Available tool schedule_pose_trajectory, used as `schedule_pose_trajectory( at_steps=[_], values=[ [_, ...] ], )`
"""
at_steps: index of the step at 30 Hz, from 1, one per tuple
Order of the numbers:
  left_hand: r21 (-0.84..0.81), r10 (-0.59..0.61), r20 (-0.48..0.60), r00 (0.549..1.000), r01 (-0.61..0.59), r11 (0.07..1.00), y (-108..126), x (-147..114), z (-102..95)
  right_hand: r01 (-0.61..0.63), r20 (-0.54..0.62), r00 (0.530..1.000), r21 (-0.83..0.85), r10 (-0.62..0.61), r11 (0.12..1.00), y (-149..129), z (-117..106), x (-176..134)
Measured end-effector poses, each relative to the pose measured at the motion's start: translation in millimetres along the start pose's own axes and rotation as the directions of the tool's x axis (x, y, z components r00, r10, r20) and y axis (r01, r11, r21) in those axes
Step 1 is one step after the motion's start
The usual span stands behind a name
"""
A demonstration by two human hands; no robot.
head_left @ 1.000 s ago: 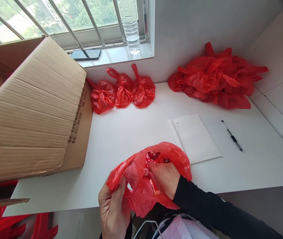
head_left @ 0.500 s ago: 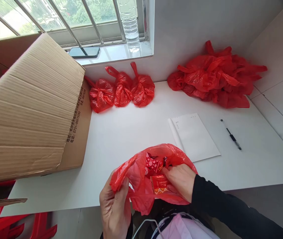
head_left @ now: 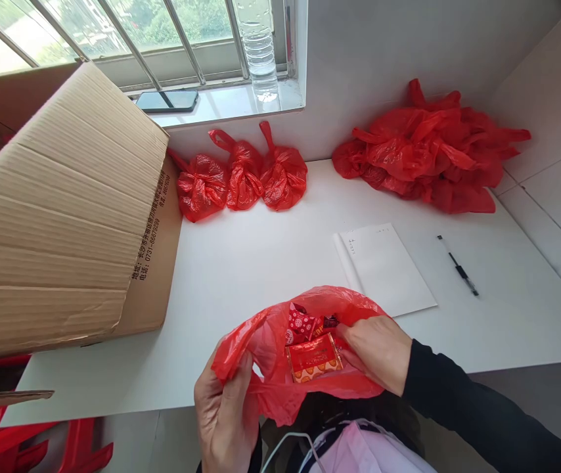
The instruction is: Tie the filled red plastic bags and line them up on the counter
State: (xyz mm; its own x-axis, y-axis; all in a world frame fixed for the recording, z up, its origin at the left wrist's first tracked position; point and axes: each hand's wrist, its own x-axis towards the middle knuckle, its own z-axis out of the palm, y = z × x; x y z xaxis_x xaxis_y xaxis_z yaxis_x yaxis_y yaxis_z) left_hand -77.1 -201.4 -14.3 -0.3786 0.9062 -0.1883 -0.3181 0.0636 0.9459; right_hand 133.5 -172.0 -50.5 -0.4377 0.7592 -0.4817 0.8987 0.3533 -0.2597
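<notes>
My left hand [head_left: 227,404] is closed on the left rim of a red plastic bag [head_left: 273,322], thumb on the near side. The bag's mouth gapes toward me above the table's front edge. Inside lie a red-and-orange snack packet [head_left: 314,358], a red dotted wrapped sweet [head_left: 301,322] and a small dark wrapper [head_left: 330,321]. My right hand [head_left: 379,348] reaches over the bag's right rim. Its fingers stretch loosely into the mouth beside the packet, partly hidden, with nothing visible held in them.
A large open cardboard box [head_left: 64,223] stands at left. Three tied red bags [head_left: 244,174] line the wall, and a heap of red bags [head_left: 433,151] fills the far right. A notebook [head_left: 391,269] and pen [head_left: 458,266] lie right; a phone [head_left: 167,100] and bottle [head_left: 261,59] occupy the sill.
My right hand has drawn back to the right, away from the packet, which now shows whole and sits turned differently. My left hand has shifted slightly left with the rim.
</notes>
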Motion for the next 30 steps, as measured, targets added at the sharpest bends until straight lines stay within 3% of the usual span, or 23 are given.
schedule_pose_trajectory(
  at_steps=[3,7,12,20,30],
  values=[
    [-0.007,-0.006,0.037,0.999,0.006,1.000,-3.1,-1.8,-3.0,-0.007,0.082,0.997,-0.071,0.013,0.997,0.8,4.2,1.9],
    [0.002,-0.028,0.072,0.997,0.028,1.000,-6.0,-4.0,-5.7,-0.016,0.108,0.994,-0.101,0.027,0.995,-2.2,11.3,6.9],
    [-0.014,-0.029,0.037,0.999,0.030,0.999,-1.7,-3.4,-3.2,-0.098,0.051,0.993,-0.117,0.104,0.988,-2.9,7.7,11.5],
    [-0.026,-0.048,-0.033,0.998,0.047,0.999,-1.3,-1.0,1.1,-0.128,-0.019,0.992,-0.075,0.127,0.989,-1.4,-0.6,20.0],
    [0.008,-0.079,-0.050,0.996,0.079,0.997,-2.1,1.1,-2.8,-0.091,-0.064,0.994,-0.009,0.090,0.996,-9.1,-0.5,19.8]
  ],
)
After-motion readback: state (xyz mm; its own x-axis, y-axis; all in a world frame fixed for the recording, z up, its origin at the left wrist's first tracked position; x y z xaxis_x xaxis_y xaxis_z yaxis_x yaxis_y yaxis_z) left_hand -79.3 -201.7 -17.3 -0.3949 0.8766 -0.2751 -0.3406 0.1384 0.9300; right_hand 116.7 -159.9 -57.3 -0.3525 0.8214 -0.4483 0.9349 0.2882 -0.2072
